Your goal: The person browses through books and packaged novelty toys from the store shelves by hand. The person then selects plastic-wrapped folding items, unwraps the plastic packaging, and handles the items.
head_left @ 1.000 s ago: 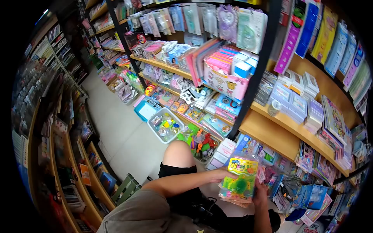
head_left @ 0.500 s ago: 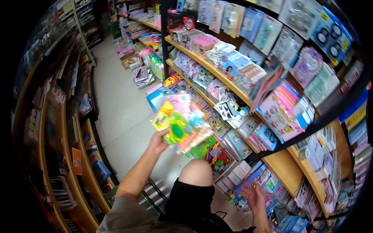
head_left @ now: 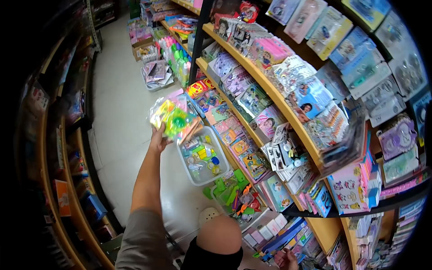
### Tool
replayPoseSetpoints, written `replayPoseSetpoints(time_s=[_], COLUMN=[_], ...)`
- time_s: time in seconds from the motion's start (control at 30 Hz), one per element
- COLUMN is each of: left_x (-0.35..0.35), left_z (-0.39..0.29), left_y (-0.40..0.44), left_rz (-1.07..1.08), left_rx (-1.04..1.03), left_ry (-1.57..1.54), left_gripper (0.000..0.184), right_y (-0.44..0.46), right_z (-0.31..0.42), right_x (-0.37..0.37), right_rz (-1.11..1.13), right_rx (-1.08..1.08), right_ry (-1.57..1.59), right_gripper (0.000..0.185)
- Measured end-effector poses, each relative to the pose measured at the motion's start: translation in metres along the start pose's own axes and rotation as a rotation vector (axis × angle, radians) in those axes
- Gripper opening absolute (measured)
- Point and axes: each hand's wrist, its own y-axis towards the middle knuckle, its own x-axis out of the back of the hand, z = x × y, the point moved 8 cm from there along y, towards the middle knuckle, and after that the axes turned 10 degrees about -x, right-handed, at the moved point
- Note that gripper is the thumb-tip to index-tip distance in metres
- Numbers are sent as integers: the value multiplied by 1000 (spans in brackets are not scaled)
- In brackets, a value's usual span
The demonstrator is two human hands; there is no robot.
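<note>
My left hand [head_left: 159,138] is stretched forward, its fingers wrapped round the lower left edge of several clear plastic packets [head_left: 174,118] with yellow, green, pink and orange contents. The packets hang above the floor, just over the back left corner of a clear plastic bin [head_left: 198,180] of small items. Low at the right, beside a row of pale boxes [head_left: 265,228], my right hand [head_left: 286,259] is partly cut off by the frame's bottom edge. Its fingers look loosely curled and apart, with nothing visible in them.
A tiered wooden shelf [head_left: 265,81] of packaged goods runs along the right. Darker shelves [head_left: 67,157] stand at the left. On the floor are a basket of green and red toys [head_left: 240,195] and a farther bin [head_left: 157,74]. My knee [head_left: 219,234] is near the bottom.
Both hands held the packets at first; my right hand let go. My left hand carried them left and forward, to beside the clear bin. The view has turned right.
</note>
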Motion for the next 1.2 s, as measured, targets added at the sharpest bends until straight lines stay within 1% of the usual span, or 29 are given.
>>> replayPoseSetpoints(time_s=[0.03,0.1,0.13,0.17,0.2,0.23,0.27,0.3,0.33,0.37,0.43,0.5,0.53,0.63,0.67,0.7,0.73,0.77,0.83,0.9,0.97,1.03,1.07,1.1,1.17,1.2], left_x=[15,38,49,69,90,113,137,142,142,141,136,119,99,62,42,23,3,-17,-67,-117,-166,-207,-226,-243,-270,-279], left_z=[8,43,68,96,124,148,171,176,177,176,182,180,168,170,163,159,158,155,142,128,111,85,83,82,79,77], left_y=[7,19,19,11,1,-12,-22,-41,-57,-71,-90,-105,-118,-138,-147,-154,-164,-174,-202,-239,-286,-344,-371,-388,-422,-436], left_rz=[-240,-292,-215,-139,-142,-149,-154,-168,-178,-204,-134,-46,-24,117,165,209,256,304,415,548,702,822,888,990,1172,1246], left_rx=[105,204,258,313,350,423,474,497,491,487,495,473,475,491,485,479,478,478,467,448,420,428,431,282,-39,-195], left_ry=[206,421,473,524,538,597,671,672,679,665,647,678,689,627,621,617,614,614,583,554,525,539,548,640,792,887], left_gripper=[98,105,102,100,95,84,68,52,42,38,36,34,31,28,25,24,22,21,20,20,22,21,20,20,21,20], right_y=[6,13,5,6,12,18,21,23,22,19,8,-16,-28,-43,-4,10,-23,-63,-88,-129,-148,-165,-166,-170,-180,-174], right_z=[0,-3,-1,-6,-9,-11,-13,-15,-15,-15,-14,-7,-5,-20,-40,-50,-49,-40,-53,-52,-66,-65,-66,-67,-66,-67], right_x=[1,1,-10,-5,1,6,9,11,12,17,23,28,34,81,174,232,216,176,211,215,249,263,279,292,299,315], right_rz=[14,46,7,-7,-16,-22,-21,-18,-15,-85,-226,-369,-444,-506,-498,-389,-461,-533,-612,-695,-708,-688,-708,-731,-805,-805], right_rx=[5,6,11,-17,-37,-49,-41,-30,-19,16,91,65,53,166,595,303,408,508,514,579,568,662,678,690,589,601], right_ry=[-46,-127,-127,-135,-144,-154,-153,-154,-155,-168,-192,-453,-581,-644,-1299,-811,-755,-695,-690,-621,-443,-452,-435,-417,-318,-291], right_gripper=[37,37,35,33,32,31,30,29,29,28,27,25,25,30,36,14,12,11,13,10,4,6,6,8,5,9])
